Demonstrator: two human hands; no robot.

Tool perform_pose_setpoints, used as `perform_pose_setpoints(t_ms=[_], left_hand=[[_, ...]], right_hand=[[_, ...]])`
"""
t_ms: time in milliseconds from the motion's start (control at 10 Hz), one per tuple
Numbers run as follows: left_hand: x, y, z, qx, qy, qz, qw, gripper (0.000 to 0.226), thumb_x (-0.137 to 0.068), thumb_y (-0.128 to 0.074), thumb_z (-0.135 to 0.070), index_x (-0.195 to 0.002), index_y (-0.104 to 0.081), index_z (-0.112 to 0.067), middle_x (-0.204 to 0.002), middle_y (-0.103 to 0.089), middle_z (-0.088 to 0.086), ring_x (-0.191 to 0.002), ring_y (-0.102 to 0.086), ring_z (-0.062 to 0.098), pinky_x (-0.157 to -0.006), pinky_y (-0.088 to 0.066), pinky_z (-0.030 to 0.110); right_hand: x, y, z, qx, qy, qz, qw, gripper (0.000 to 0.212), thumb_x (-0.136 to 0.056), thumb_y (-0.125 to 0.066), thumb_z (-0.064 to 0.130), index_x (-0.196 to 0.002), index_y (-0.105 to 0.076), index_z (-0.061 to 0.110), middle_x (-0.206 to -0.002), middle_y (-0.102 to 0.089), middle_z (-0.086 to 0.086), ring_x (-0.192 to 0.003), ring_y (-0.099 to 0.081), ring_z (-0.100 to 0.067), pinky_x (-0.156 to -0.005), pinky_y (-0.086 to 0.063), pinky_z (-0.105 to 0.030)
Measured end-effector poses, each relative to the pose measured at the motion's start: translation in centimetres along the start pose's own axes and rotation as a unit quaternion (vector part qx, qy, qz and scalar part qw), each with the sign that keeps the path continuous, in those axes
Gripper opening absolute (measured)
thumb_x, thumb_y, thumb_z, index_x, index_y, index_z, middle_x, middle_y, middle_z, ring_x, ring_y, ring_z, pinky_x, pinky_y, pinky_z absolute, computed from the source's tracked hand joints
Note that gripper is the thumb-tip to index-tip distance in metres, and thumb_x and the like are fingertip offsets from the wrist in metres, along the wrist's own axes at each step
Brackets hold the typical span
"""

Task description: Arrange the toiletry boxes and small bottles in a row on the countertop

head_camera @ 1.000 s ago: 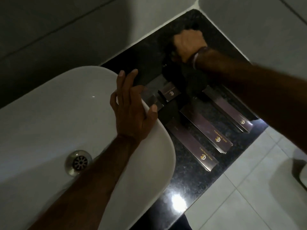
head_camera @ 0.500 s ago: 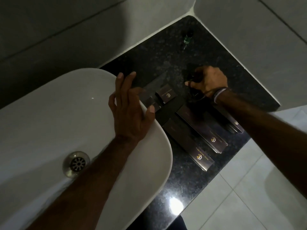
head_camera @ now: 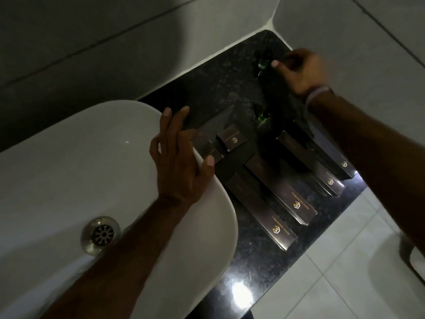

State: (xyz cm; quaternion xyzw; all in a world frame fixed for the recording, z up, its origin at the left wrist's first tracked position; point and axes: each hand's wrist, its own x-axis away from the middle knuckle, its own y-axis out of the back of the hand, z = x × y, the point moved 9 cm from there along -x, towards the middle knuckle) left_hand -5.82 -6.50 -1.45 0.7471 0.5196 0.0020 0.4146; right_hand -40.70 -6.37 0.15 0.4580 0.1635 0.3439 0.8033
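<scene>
On the black granite countertop (head_camera: 213, 88), several long dark boxes with gold logos lie side by side, from the nearest long box (head_camera: 259, 210) to the farthest long box (head_camera: 331, 155). A small square box (head_camera: 231, 140) sits behind them. One green-capped small bottle (head_camera: 262, 118) stands beyond the boxes. A second bottle (head_camera: 262, 64) stands near the far corner. My right hand (head_camera: 301, 72) is beside that second bottle, thumb at its cap; the grip is blurred. My left hand (head_camera: 181, 162) rests on the basin rim, fingers spread, thumb touching another small box (head_camera: 208, 149).
A white oval basin (head_camera: 69, 180) with a metal drain (head_camera: 101, 234) fills the left. Tiled walls meet at the counter's far corner. The counter's near-right edge drops to a pale tiled floor (head_camera: 345, 261). A light glare shows on the counter's front.
My right hand set a green-capped bottle down behind the boxes and then moved back to the far corner, beside the other bottle. My left hand stayed on the basin rim.
</scene>
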Motion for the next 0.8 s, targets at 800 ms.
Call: perform_pose_setpoints(t_ms=[800], left_hand=[[0.1,0.5,-0.7,-0.022,0.001,0.027,0.999,0.065,-0.099,-0.023,-0.068,-0.120,-0.052,-0.014,-0.162,-0.034,0.006,-0.158,-0.012,0.020,-0.112,-0.027,0.047]], right_hand=[[3.2,-0.5,-4.0,0.221,0.074,0.115,0.966,0.059,-0.079,-0.068,0.062,-0.127,-0.063,0.029,-0.119,-0.070,-0.009,-0.109,-0.065,-0.032,-0.086,-0.054,-0.039]])
